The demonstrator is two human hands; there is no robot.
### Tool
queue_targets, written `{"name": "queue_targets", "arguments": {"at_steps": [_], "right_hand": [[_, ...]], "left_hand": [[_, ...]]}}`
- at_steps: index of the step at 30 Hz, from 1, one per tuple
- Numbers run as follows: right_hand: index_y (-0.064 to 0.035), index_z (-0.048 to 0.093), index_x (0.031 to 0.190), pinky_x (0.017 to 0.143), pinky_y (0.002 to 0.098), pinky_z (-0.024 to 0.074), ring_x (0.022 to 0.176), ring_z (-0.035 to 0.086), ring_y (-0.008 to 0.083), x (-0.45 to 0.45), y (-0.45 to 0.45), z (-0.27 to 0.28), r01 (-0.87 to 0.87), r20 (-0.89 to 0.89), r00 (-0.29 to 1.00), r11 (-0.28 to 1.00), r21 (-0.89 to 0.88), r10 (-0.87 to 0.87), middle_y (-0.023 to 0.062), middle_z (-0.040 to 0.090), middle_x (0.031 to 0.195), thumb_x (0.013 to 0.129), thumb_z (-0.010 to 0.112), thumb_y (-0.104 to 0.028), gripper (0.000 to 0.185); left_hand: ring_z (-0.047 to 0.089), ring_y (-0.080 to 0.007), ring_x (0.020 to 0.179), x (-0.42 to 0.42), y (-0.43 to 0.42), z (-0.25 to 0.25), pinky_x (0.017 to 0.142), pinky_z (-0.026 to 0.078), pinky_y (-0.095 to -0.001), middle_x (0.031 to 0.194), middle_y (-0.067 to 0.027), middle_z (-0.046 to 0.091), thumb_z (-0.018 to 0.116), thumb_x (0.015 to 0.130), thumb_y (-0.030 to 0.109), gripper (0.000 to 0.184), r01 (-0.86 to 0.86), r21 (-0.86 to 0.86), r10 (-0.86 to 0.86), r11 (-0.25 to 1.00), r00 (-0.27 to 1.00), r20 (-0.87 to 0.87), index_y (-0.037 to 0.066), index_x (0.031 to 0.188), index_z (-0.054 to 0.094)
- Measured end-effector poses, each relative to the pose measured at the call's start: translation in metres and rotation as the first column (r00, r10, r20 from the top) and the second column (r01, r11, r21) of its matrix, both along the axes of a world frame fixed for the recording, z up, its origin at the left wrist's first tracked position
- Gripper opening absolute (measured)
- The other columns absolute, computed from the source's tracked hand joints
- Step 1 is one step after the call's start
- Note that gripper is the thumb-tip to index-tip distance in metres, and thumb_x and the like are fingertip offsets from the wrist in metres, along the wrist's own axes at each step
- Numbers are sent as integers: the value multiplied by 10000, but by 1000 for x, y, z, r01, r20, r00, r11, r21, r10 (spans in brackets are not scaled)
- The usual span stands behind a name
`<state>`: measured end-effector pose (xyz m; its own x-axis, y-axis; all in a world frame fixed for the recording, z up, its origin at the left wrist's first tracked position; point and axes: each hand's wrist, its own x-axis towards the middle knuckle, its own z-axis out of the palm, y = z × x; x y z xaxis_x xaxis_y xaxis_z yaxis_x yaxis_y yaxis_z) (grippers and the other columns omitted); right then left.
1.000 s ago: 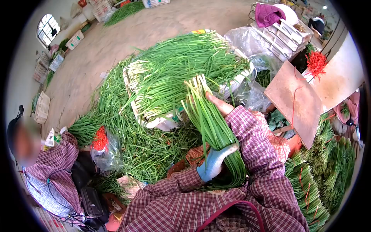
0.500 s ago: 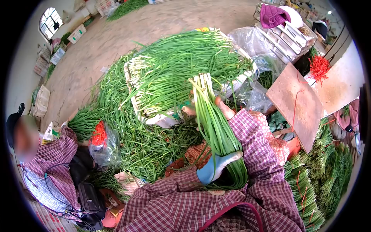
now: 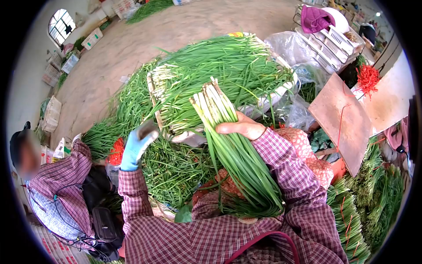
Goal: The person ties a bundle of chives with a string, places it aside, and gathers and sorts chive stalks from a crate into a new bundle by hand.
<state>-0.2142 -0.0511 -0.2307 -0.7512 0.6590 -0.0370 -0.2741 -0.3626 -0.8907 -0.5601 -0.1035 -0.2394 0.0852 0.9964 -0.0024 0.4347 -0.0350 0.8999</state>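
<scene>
Head view: the bunch of greens (image 3: 246, 158) slants above the lap, pale stem ends up, and the right hand (image 3: 246, 127) has it, fingers gripping just below those ends! Over to the left hand (image 3: 140, 144), gloved, well apart from the bunch, fingers open and gently curved. Beyond, loose leaves (image 3: 178, 169) lie around a heaped crate (image 3: 154, 99); farther back, purple cloth (image 3: 314, 19) tops stacked baskets (image 3: 327, 49).
</scene>
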Motion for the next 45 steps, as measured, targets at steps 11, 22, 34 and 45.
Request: {"name": "queue_targets", "arguments": {"at_steps": [11,22,34,45], "right_hand": [[-38,469,1350,943,287,454,1073,563,131,-27,-5,20,187,212,953,972,142,-214,55,610,1205,857,707,-201,571],[7,580,1201,919,322,471,994,631,200,-16,12,24,83,413,819,794,603,-399,125,667,1113,756,758,-319,580],[-38,583,964,616,320,576,626,613,140,17,25,38,378,267,881,921,98,-390,55,636,841,812,713,-164,236],[-49,659,998,586,257,543,628,597,108,14,9,62,249,310,869,883,399,-385,51,665,846,834,711,-233,252]], "left_hand": [[527,-238,1182,153,16,-8,1003,431,-346,1331,-164,496,490,956,169,420,12,78,-68,997,627,776,-24,1324,436],[604,-192,1062,165,12,2,890,520,-322,1207,-130,592,568,920,168,395,-16,-88,86,996,444,892,-4,1271,506],[605,-307,1052,148,26,-10,944,484,-491,1026,-99,629,575,937,297,209,217,-56,58,975,0,998,101,1011,574],[503,-383,1202,144,28,-9,1006,402,-564,1336,-168,493,474,977,374,272,329,116,-120,937,-7,993,141,1044,596]]}}
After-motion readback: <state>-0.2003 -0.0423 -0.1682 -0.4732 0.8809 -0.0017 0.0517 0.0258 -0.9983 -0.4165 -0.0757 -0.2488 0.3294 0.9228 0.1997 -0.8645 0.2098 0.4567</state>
